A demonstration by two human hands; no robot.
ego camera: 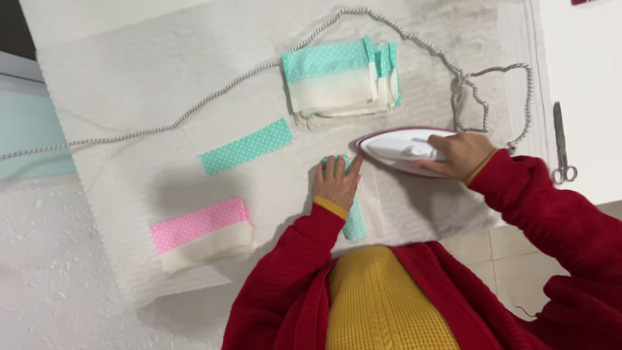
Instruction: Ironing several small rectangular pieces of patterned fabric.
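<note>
Your left hand [337, 183] lies flat, fingers spread, pinning the teal dotted strip [354, 223] so it stays put on the white pad [129, 214]. Your right hand [459, 155] is wrapped around the iron [398, 150] handle, its tip just beside your fingertips. Teal stack [340, 78] and pink stack [201, 233] sit well apart; no containers in view

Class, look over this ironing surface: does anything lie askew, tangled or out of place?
The grey braided iron cord snakes across the white pad and bunches in a tangle beside the white iron. Metal scissors lie off the pad.
</note>
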